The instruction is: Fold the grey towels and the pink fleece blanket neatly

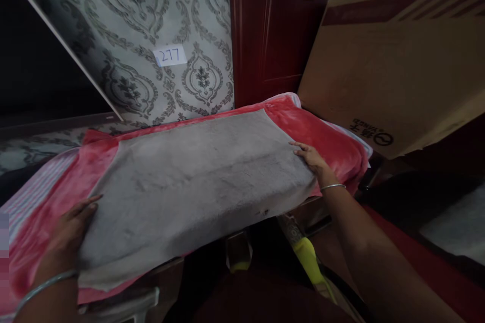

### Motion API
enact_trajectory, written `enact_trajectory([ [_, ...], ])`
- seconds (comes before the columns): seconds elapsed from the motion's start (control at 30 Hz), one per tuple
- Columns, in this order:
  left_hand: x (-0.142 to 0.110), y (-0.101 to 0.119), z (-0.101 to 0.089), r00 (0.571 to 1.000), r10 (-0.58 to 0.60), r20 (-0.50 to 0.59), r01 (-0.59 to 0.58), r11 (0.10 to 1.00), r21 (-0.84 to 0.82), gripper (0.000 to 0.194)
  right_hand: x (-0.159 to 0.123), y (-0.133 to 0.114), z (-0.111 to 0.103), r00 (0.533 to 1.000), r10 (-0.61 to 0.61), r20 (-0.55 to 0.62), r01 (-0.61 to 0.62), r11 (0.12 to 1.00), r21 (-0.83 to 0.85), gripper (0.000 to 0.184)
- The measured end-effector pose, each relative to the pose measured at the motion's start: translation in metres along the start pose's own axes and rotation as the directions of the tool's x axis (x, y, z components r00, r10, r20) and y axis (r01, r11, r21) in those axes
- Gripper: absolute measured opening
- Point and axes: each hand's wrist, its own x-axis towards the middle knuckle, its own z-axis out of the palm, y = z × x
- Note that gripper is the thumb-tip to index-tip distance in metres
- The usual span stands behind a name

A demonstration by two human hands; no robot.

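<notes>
Your left hand [71, 228] is resting, fingers extended, along the grey cloth [200, 176], which is lying over the red blanket [322, 133], its long axis running left-near to right-far; your right hand [311, 158] is resting spread on its right edge.

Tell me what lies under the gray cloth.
Red plush fabric shows past the gray cloth, with striped fabric sticking out beyond the red at left. What lies beneath the cloth's middle is covered, so unseen.
</notes>
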Motion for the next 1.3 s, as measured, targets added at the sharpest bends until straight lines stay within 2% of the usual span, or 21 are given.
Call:
enact_trajectory([
  [0.07, -0.004, 0.004, -0.001, 0.987, -0.15, 0.06, 0.159, 0.972, -0.176, 0.052, -0.001, 0.001, -0.001, 1.0, -0.011, -0.022, 0.011, 0.999, 0.032, 0.061],
  [0.13, -0.005, 0.006, 0.0, 0.961, -0.256, 0.103, 0.276, 0.895, -0.349, 0.051, -0.002, 0.002, -0.003, 0.999, -0.034, -0.028, 0.035, 0.997, 0.064, 0.063],
  [0.2, -0.005, 0.006, 0.003, 0.954, -0.287, 0.091, 0.295, 0.827, -0.479, 0.046, -0.003, 0.004, -0.006, 0.997, -0.069, -0.024, 0.071, 0.993, 0.095, 0.065],
  [0.33, -0.008, 0.002, 0.007, 0.965, -0.257, 0.04, 0.226, 0.752, -0.619, 0.038, -0.007, 0.009, -0.009, 0.996, -0.067, -0.054, 0.073, 0.99, 0.117, 0.06],
  [0.43, -0.013, -0.001, 0.009, 0.977, -0.204, 0.057, 0.198, 0.784, -0.588, 0.042, -0.009, 0.008, -0.005, 0.99, -0.008, -0.141, 0.013, 0.999, 0.037, 0.051],
  [0.53, -0.014, -0.006, 0.011, 0.985, -0.173, 0.03, 0.163, 0.84, -0.518, 0.043, -0.016, 0.0, 0.001, 0.975, -0.015, -0.221, -0.023, 0.985, -0.171, 0.054],
  [0.63, -0.012, -0.014, 0.012, 0.996, -0.094, 0.006, 0.089, 0.91, -0.406, 0.041, -0.027, -0.012, 0.006, 0.97, -0.033, -0.242, -0.054, 0.937, -0.346, 0.057],
  [0.77, -0.01, -0.026, 0.016, 1.0, 0.006, -0.006, -0.007, 0.948, -0.317, 0.044, -0.034, -0.019, 0.01, 0.971, -0.035, -0.238, -0.077, 0.893, -0.443, 0.061],
  [0.9, -0.006, -0.037, 0.021, 0.997, 0.075, -0.026, -0.08, 0.955, -0.286, 0.046, -0.025, -0.008, 0.006, 0.967, -0.046, -0.249, -0.095, 0.847, -0.523, 0.065],
  [1.07, 0.002, -0.049, 0.031, 0.991, 0.115, -0.065, -0.128, 0.958, -0.258, 0.045, -0.005, 0.015, -0.002, 0.979, -0.076, -0.187, -0.047, 0.816, -0.576, 0.071],
  [1.2, 0.007, -0.055, 0.036, 0.989, 0.118, -0.087, -0.136, 0.96, -0.244, 0.042, 0.007, 0.03, -0.006, 0.974, -0.148, -0.174, 0.019, 0.81, -0.586, 0.06],
  [1.3, 0.008, -0.057, 0.037, 0.99, 0.114, -0.087, -0.133, 0.958, -0.256, 0.037, 0.012, 0.037, -0.007, 0.957, -0.222, -0.189, 0.063, 0.789, -0.612, 0.045],
])
